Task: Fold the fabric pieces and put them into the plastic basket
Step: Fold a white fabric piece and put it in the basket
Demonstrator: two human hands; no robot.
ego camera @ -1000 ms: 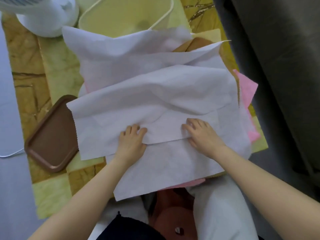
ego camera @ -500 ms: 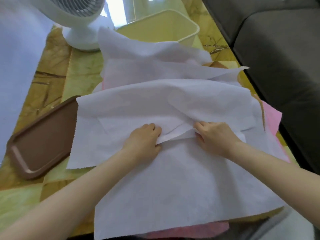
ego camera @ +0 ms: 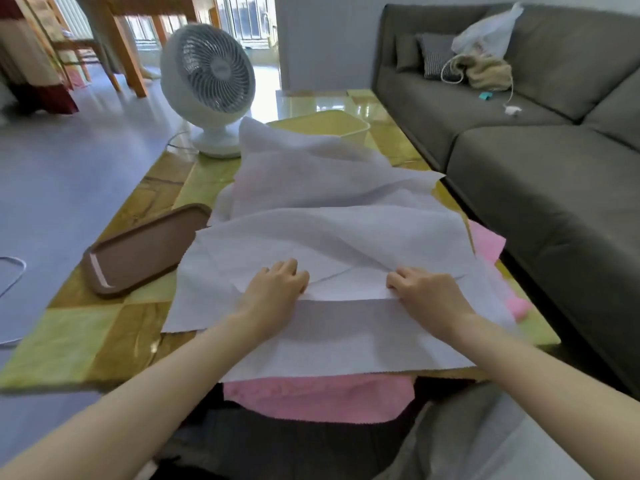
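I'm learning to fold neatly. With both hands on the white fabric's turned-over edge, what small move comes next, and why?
Probably slide the left hand and right hand apart along that edge to smooth it: the white fabric lies wrinkled just beyond them, and looks too wide for the plastic basket without another fold.

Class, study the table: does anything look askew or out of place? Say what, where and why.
The white fabric lies rumpled, its far end heaped against the plastic basket. Beneath it, pink fabric hangs over the near edge of the table.
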